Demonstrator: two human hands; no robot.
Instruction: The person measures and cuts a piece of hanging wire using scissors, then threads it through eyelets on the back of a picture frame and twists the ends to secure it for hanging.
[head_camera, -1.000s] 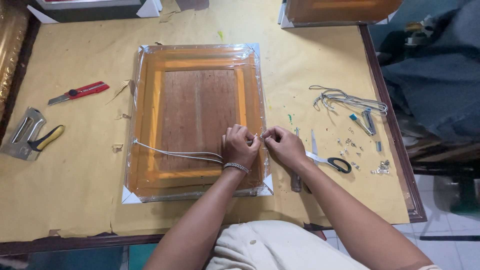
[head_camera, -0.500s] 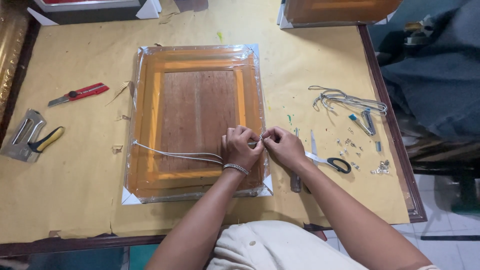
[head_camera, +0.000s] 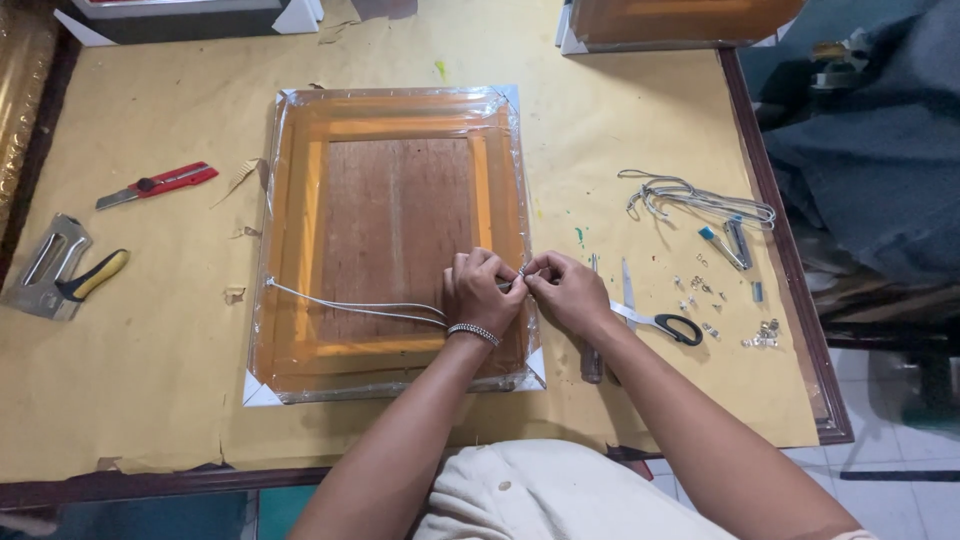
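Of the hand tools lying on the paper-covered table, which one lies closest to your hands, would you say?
The black-handled scissors, just beside the right hand. The red utility knife and the yellow-handled staple gun lie far off at the table's left edge.

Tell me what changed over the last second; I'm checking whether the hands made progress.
Nothing visibly changed. The left hand and right hand stay pinched together at the right edge of the plastic-wrapped orange wooden picture frame, on the end of the thin white cord that runs across its back.

Scissors (head_camera: 655, 320) and small hardware (head_camera: 700, 290) crowd right of frame (head_camera: 300, 250); paper bare left of it.
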